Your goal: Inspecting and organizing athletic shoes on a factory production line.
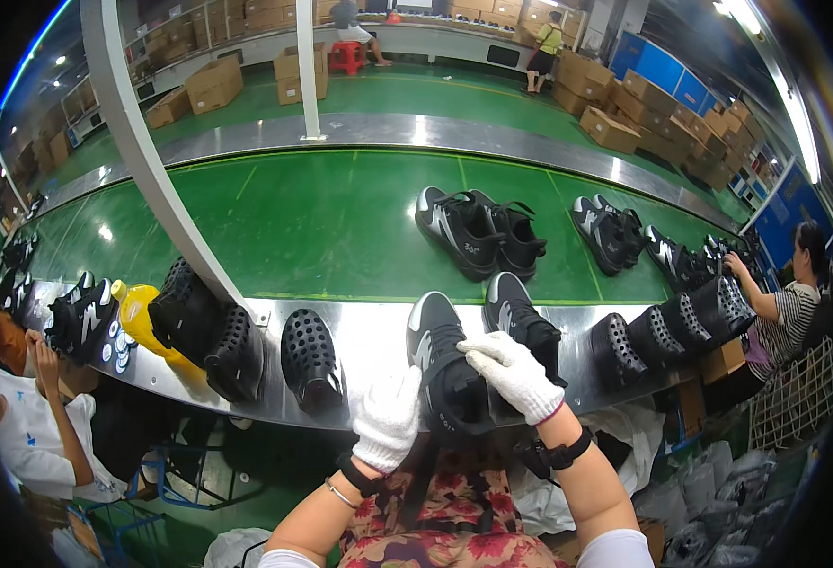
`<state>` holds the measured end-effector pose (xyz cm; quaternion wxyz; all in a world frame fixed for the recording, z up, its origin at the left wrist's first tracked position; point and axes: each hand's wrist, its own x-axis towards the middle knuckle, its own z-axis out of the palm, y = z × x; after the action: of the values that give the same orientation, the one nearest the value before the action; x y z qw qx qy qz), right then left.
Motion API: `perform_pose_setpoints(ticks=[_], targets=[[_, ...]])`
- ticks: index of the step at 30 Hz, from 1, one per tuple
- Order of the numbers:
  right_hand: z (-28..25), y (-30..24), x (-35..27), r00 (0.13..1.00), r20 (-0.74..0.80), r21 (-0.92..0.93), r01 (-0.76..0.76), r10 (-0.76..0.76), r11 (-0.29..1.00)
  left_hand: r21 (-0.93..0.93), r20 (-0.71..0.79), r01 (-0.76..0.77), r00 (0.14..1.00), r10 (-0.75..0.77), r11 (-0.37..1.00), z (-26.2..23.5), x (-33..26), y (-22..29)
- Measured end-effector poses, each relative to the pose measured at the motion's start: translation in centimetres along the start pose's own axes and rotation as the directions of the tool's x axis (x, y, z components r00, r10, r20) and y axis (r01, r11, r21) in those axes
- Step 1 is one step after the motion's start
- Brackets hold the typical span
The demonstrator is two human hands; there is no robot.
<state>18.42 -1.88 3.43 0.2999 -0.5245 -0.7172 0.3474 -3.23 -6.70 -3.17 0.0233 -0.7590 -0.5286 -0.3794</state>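
A black sneaker (447,383) with a grey toe and a pale side mark sits on the metal ledge in front of me, toe pointing away. My right hand (513,376), in a white knit glove, pinches the strap across the top of this sneaker. Against its left side rests my gloved left hand (388,421), fingers pressed together and steadying the shoe near the heel. The matching sneaker (522,317) stands just to the right, partly behind my right hand. Whether my left fingertips reach inside the shoe's opening is hidden.
Beyond the metal ledge (369,341) runs a green conveyor belt (293,222) carrying pairs of sneakers (473,232). Black perforated shoe-shaped pieces (310,360) stand on both sides, with a yellow bottle (142,317) at left. A white post (147,142) rises there. Co-workers sit left and right.
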Motion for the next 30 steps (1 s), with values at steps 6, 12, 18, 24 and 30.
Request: perform_pose_setpoints(ticks=[6, 12, 18, 24, 30], targets=[[-0.1, -0.1, -1.1, 0.99, -0.116, -0.044, 0.074, -0.079, 0.996, 0.242, 0.041, -0.14, 0.99, 0.135, 0.96, 1.6, -1.9, 1.9], [-7.3, -5.1, -7.1, 0.978, -0.209, -0.453, -0.122, 0.028, 0.883, -0.182, 0.002, 0.028, 1.0, -0.028, 0.983, -2.1, -3.2, 0.4], [-6.1, -3.1, -7.3, 0.962, 0.258, -0.504, 0.05, 0.095, 0.862, -0.216, 0.223, -0.08, 0.966, 0.129, 0.973, -0.6, -1.0, 5.1], [-2.4, -4.2, -2.3, 0.881, 0.465, -0.53, 0.352, -0.083, 0.772, -0.342, -0.101, 0.019, 0.993, -0.057, 0.94, 2.7, -2.0, 3.3], [-0.1, -4.4, 5.2, 0.834, 0.481, -0.368, 0.471, -0.27, 0.802, -0.154, -0.028, 0.238, 0.969, -0.245, 0.959, 0.4, -3.6, 0.8]])
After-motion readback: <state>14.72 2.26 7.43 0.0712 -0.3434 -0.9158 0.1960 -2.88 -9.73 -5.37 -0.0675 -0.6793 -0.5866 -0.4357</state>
